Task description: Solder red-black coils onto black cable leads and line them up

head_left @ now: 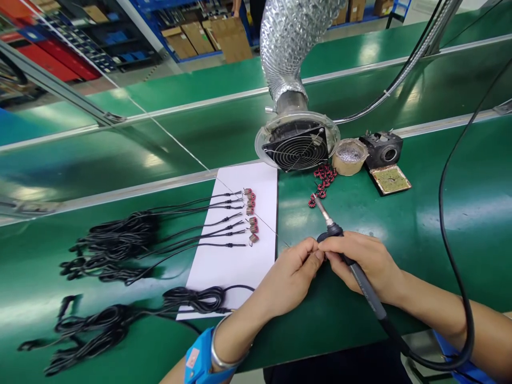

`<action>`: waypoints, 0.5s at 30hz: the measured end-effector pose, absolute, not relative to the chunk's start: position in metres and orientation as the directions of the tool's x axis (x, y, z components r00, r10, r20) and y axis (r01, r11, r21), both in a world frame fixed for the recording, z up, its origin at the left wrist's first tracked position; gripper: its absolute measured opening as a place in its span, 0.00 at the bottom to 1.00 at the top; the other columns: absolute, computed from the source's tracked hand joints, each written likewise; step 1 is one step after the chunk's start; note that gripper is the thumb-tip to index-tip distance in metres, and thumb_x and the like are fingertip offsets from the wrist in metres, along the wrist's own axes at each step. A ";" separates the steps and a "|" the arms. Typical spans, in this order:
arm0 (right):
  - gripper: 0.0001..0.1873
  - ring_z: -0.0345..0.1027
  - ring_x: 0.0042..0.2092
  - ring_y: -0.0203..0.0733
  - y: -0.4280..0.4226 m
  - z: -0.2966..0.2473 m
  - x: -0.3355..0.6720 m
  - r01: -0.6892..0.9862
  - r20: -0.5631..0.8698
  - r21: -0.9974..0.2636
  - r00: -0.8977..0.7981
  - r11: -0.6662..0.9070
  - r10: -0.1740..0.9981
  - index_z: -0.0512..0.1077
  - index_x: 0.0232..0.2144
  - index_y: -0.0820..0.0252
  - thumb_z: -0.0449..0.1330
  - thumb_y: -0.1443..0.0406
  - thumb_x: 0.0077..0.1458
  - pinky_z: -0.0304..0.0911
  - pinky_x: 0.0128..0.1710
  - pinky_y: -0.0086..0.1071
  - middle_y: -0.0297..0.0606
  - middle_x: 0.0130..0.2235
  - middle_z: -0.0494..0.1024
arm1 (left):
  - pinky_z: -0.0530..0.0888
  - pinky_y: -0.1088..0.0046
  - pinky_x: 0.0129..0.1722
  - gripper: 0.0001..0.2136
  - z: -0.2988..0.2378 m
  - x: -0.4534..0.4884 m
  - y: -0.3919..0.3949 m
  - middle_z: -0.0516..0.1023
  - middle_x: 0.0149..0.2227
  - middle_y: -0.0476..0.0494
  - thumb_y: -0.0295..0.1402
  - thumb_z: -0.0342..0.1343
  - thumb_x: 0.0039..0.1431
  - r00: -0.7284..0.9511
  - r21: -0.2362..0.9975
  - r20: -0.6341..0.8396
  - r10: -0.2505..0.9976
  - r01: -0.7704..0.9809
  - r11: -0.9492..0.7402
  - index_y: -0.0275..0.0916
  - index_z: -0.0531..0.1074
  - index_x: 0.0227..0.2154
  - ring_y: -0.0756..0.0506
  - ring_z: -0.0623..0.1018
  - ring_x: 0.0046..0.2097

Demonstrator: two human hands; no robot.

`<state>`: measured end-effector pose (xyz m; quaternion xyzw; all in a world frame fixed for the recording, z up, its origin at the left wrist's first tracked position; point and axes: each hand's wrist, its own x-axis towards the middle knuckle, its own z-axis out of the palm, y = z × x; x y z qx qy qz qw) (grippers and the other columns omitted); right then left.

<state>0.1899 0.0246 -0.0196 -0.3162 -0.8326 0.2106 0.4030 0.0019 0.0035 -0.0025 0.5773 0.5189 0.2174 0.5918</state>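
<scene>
Right fingers [340,245] grip the soldering iron [367,289]; left fingers [303,249] are pinched together, anything between them hidden.

A glossy green tabletop [472,234] fills the foreground; a low green panel [216,136] runs behind it, topped by a pale metal rail [200,103]; a metal post [56,80] slants up at left; beyond, on grey floor [170,68], stand a red unit [54,61], dark shelving [120,28] and blue racking [202,56] with cardboard boxes [230,40]; pale glints of light [153,160] lie on the panel.
</scene>
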 end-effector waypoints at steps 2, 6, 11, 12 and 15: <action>0.13 0.73 0.33 0.35 0.023 -0.020 0.191 0.370 0.538 -0.597 -0.473 0.712 0.697 0.70 0.45 0.57 0.54 0.74 0.61 0.70 0.35 0.29 0.36 0.36 0.79 | 0.60 0.72 0.28 0.14 0.000 0.003 0.003 0.61 0.26 0.54 0.42 0.43 0.69 0.344 0.896 -0.345 0.873 0.399 0.196 0.41 0.62 0.30 0.50 0.61 0.28; 0.14 0.75 0.36 0.37 0.021 -0.021 0.191 0.377 0.505 -0.614 -0.488 0.693 0.712 0.69 0.46 0.57 0.54 0.74 0.59 0.72 0.37 0.30 0.37 0.39 0.80 | 0.59 0.73 0.26 0.14 -0.001 0.005 0.002 0.61 0.24 0.55 0.41 0.43 0.69 0.305 0.888 -0.345 0.888 0.412 0.203 0.41 0.62 0.29 0.50 0.61 0.27; 0.16 0.75 0.35 0.37 0.020 -0.021 0.188 0.350 0.515 -0.622 -0.491 0.700 0.703 0.68 0.48 0.58 0.53 0.76 0.60 0.72 0.37 0.30 0.36 0.38 0.80 | 0.59 0.75 0.25 0.15 -0.008 0.006 0.003 0.60 0.23 0.56 0.43 0.45 0.67 0.309 0.910 -0.396 0.865 0.256 0.325 0.41 0.60 0.27 0.52 0.59 0.25; 0.16 0.74 0.35 0.37 0.020 -0.021 0.189 0.347 0.526 -0.614 -0.490 0.709 0.695 0.68 0.48 0.58 0.53 0.76 0.60 0.72 0.36 0.30 0.36 0.37 0.79 | 0.58 0.75 0.24 0.15 -0.009 0.007 0.003 0.59 0.22 0.56 0.43 0.45 0.67 0.321 0.909 -0.410 0.854 0.224 0.352 0.41 0.60 0.27 0.52 0.58 0.24; 0.17 0.72 0.33 0.37 0.020 -0.025 0.191 0.343 0.559 -0.564 -0.510 0.751 0.653 0.69 0.51 0.59 0.53 0.75 0.62 0.70 0.35 0.30 0.36 0.34 0.77 | 0.55 0.76 0.22 0.15 -0.009 0.009 0.002 0.59 0.21 0.57 0.43 0.44 0.66 0.369 0.890 -0.455 0.810 0.148 0.432 0.41 0.59 0.27 0.53 0.56 0.22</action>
